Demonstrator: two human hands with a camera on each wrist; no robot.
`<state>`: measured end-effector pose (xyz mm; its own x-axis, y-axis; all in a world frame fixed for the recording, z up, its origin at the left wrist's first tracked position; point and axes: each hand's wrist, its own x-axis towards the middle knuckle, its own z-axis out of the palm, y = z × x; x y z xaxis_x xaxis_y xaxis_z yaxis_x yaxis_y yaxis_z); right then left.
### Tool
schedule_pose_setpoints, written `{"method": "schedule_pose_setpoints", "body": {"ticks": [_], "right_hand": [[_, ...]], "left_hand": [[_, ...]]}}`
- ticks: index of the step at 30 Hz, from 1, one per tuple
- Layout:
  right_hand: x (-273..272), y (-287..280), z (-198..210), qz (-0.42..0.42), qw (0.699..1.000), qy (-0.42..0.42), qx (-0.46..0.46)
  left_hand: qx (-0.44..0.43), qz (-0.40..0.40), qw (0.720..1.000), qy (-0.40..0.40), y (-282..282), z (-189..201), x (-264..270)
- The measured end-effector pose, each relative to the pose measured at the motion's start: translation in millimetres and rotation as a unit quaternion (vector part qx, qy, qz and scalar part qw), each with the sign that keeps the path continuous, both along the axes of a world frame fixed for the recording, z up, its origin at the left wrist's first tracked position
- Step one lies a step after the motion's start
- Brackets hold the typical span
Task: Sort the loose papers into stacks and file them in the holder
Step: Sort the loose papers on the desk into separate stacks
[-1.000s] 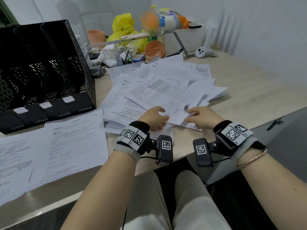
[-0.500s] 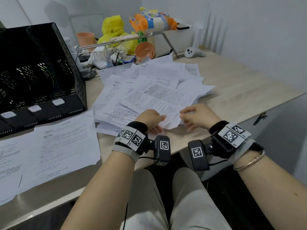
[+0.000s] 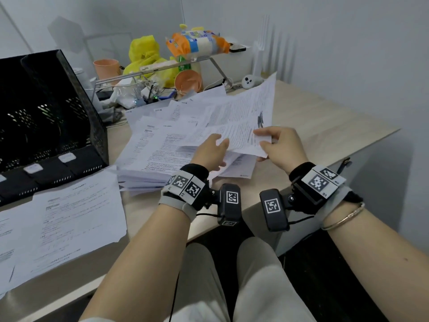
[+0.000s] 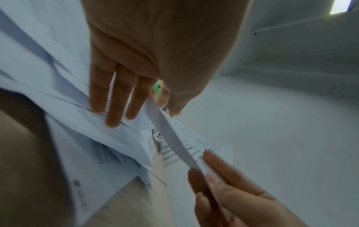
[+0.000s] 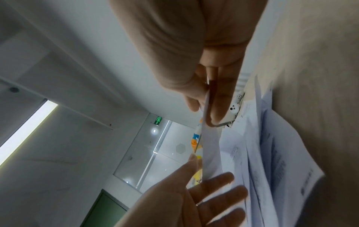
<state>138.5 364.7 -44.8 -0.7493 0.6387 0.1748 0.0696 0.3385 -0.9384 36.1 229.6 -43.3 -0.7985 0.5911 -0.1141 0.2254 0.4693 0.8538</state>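
Observation:
A messy pile of printed papers (image 3: 160,149) lies in the middle of the wooden desk (image 3: 325,126). My right hand (image 3: 262,140) pinches the near corner of one printed sheet (image 3: 243,117) between thumb and fingers and holds it up off the pile, tilted toward the wall. My left hand (image 3: 220,149) reaches under that sheet's near edge with straight fingers resting on the pile, thumb above the sheet. The left wrist view shows the fingers (image 4: 114,119) on the pile (image 4: 97,145). In the right wrist view the pinch (image 5: 205,110) is plain. The black mesh file holder (image 3: 46,112) stands at the left.
Two flat sheets (image 3: 76,214) lie in front of the holder near the desk's front edge. At the back sit an orange cup (image 3: 107,69), a yellow bag (image 3: 144,52), a snack bag (image 3: 197,44) on a metal stand and a white controller (image 3: 250,81).
The right hand took hold of the top sheet's corner and raised it from flat on the pile. The left hand slid further under it. The head view shifted.

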Motion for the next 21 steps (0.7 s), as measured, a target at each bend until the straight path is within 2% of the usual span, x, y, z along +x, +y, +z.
{"method": "schedule_pose_setpoints", "body": {"ticks": [3, 6, 12, 15, 17, 21], "right_hand": [[9.9, 22.7, 8.6, -0.02, 1.0, 0.019, 0.014], [17.6, 44.9, 9.7, -0.044, 0.999, 0.013, 0.021], [39.5, 96.6, 3.9, -0.096, 0.994, -0.05, 0.009], [52.5, 123.6, 1.5, -0.16, 0.98, -0.098, 0.066], [59.7, 138.1, 0.6, -0.196, 0.969, -0.118, 0.091], [63.9, 164.4, -2.8, -0.226, 0.942, -0.164, 0.186]], "left_hand": [[0.054, 0.009, 0.997, 0.058, 30.8, 5.9, 3.2], [0.088, 0.014, 0.993, 0.083, 62.4, 7.6, 2.5], [0.13, -0.003, 0.99, 0.055, 133.1, 3.4, 7.0], [0.147, -0.023, 0.989, 0.022, 167.7, -0.4, 13.7], [0.128, -0.045, 0.991, 0.02, 187.2, 0.2, 16.3], [0.101, -0.078, 0.992, 0.022, 223.6, 0.1, 19.8]]}}
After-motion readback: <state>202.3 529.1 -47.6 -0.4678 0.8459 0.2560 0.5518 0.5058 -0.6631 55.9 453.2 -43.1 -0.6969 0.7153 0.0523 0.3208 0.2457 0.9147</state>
